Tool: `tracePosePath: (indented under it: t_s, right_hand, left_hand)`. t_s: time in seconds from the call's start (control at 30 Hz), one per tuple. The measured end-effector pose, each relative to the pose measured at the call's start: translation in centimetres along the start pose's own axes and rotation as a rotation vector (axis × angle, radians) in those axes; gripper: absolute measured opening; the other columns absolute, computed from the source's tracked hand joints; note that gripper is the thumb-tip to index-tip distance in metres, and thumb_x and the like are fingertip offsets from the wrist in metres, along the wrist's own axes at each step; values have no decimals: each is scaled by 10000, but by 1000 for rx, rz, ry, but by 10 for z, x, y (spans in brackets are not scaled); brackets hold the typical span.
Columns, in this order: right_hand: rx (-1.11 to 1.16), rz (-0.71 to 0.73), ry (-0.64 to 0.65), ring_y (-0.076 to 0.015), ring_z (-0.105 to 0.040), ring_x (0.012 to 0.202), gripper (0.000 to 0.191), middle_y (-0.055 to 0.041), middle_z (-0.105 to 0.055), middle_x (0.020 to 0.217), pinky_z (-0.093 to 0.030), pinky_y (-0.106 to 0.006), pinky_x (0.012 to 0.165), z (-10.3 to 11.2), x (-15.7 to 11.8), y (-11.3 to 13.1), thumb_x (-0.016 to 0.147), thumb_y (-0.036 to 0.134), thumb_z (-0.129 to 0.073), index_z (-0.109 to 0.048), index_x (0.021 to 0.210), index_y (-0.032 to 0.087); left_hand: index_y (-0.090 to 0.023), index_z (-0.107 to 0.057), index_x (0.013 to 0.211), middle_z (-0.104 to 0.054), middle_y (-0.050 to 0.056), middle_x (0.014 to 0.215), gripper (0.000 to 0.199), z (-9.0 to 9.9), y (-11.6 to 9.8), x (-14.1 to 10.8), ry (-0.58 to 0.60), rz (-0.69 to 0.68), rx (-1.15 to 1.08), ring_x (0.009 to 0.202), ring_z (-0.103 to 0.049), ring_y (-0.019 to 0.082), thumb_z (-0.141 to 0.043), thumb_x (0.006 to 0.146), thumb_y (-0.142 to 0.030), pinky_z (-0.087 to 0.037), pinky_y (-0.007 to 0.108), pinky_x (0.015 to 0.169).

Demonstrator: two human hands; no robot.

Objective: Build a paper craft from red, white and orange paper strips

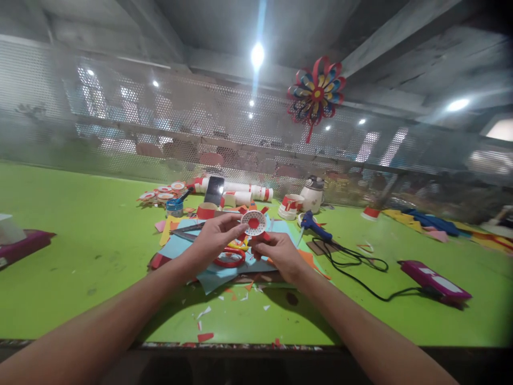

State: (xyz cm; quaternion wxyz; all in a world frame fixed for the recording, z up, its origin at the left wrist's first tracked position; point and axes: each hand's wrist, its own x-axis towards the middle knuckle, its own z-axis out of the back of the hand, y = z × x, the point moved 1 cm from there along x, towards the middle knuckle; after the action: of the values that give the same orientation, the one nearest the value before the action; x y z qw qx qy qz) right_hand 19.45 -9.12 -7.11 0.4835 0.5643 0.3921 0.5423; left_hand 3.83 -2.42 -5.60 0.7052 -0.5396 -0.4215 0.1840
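A round white paper disc (258,216) with dark dots and a red centre is held up above the paper pile. The thumb and fingers of my left hand (218,234) pinch its left edge. Below it, my right hand (277,253) has its fingers closed on a red paper piece at the disc's lower edge. Under my hands, red-handled scissors (233,260) lie on light blue paper sheets (214,278), partly hidden by my left hand. To the right of my right hand rests a blue glue gun (316,227) with a black cord.
A purple power strip (436,280) lies at the right, another purple one (28,247) at the left. Behind the paper stand a phone (214,190), paper cups (289,206), a blue jar (173,207) and a kettle-like jug (312,194). Scraps (205,337) litter the front edge.
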Motion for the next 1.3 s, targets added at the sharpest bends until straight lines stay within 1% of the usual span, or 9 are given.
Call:
tracePosePath:
  t_s: [0.13, 0.3, 0.53, 0.67, 0.83, 0.93, 1.13, 1.3]
  right_hand:
    - [-56, 25, -10, -122, -479, 519, 158, 14, -559, 518, -382, -294, 573, 0, 1, 0, 626, 311, -709, -665, 610, 160]
    - [-49, 8, 28, -116, -465, 519, 135, 17, -549, 532, -378, -289, 571, 0, -1, -2, 627, 288, -692, -656, 617, 159]
    - [-61, 8, 28, -112, -465, 516, 113, 16, -554, 531, -380, -291, 575, -1, -1, 1, 632, 263, -677, -655, 596, 159]
    - [-63, 24, 21, -124, -486, 527, 148, 8, -567, 540, -393, -296, 581, 1, -1, 2, 638, 303, -690, -658, 616, 161]
    - [-88, 51, 19, -133, -489, 524, 208, 2, -559, 529, -390, -297, 574, 2, -1, 4, 657, 356, -691, -625, 583, 173]
    - [-93, 45, 26, -135, -490, 531, 205, -1, -557, 533, -388, -297, 575, 2, -2, 5, 662, 347, -682, -620, 581, 170]
    - [-111, 43, 44, -132, -489, 533, 182, 2, -556, 542, -393, -298, 580, 0, -4, 7, 670, 324, -674, -627, 600, 162]
    - [-138, 55, 52, -127, -479, 520, 183, 5, -546, 520, -395, -299, 582, 0, -4, 6, 679, 316, -667, -636, 602, 153]
  left_hand:
    - [-151, -671, 974, -705, 54, 843, 288, 0, 2, 0, 20, 7, 2, 800, -626, 187, -669, 777, -362, -481, 327, 770]
    - [-159, -679, 986, -723, 61, 933, 282, -1, -1, 0, 20, 30, -46, 822, -639, 178, -676, 779, -350, -488, 304, 775]
    - [-160, -678, 1006, -723, 68, 952, 293, 1, -4, -1, 11, 27, -41, 824, -639, 182, -671, 784, -352, -487, 313, 778]
    - [-158, -673, 985, -719, 66, 904, 290, 0, 0, 0, 18, 24, -38, 815, -636, 186, -677, 773, -355, -485, 315, 764]
    - [-152, -659, 976, -693, 46, 820, 298, 0, 4, 0, 26, 31, -21, 787, -626, 186, -678, 770, -366, -488, 325, 757]
    - [-150, -654, 981, -694, 44, 820, 291, 0, 4, 0, 26, 32, -18, 785, -623, 178, -672, 778, -358, -486, 320, 765]
    - [-158, -650, 959, -711, 46, 893, 257, 0, 0, 0, 17, 17, -60, 804, -624, 163, -675, 777, -339, -480, 295, 773]
    - [-143, -648, 940, -695, 43, 860, 255, 0, -3, -1, -13, 20, -37, 734, -609, 147, -688, 765, -325, -478, 283, 727]
